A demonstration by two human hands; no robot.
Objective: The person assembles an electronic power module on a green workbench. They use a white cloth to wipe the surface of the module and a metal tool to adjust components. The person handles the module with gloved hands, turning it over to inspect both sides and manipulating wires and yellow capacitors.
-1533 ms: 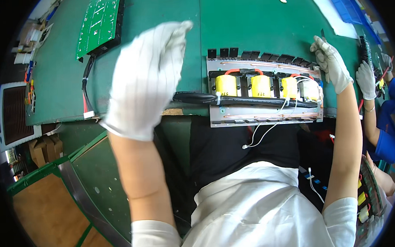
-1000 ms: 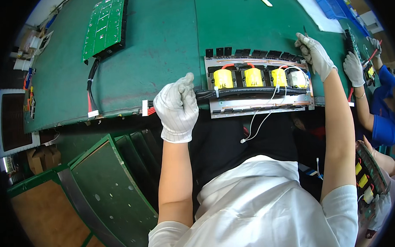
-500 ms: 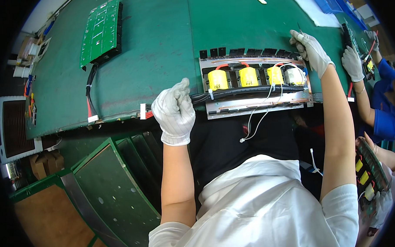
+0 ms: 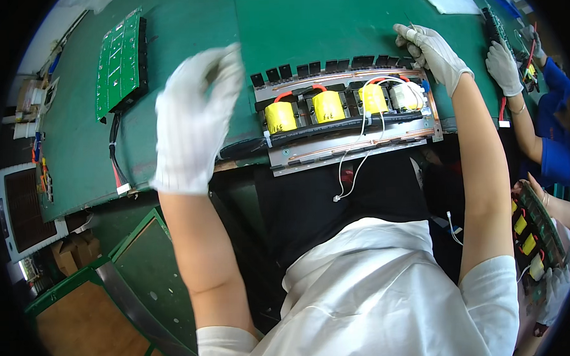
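Head view:
- Left hand (image 4: 192,121) raised over the table's (image 4: 279,24) front edge, fingers curled; cannot tell if gripping.
- Right hand (image 4: 437,52) pinching a thin implement (image 4: 409,18).
- Four-coil electronics assembly (image 4: 328,147) overhanging front edge.
- Green circuit board (image 4: 119,64) near left edge.

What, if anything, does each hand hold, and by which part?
The right hand holds a thin dark thing, fingers behind its protruding tip. Whether the left hand holds anything cannot be told.

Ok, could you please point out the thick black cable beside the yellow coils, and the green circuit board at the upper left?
Thick black cable (image 4: 324,129), head view: on its black sleeve.
Green circuit board (image 4: 119,66), head view: middle of its green face.
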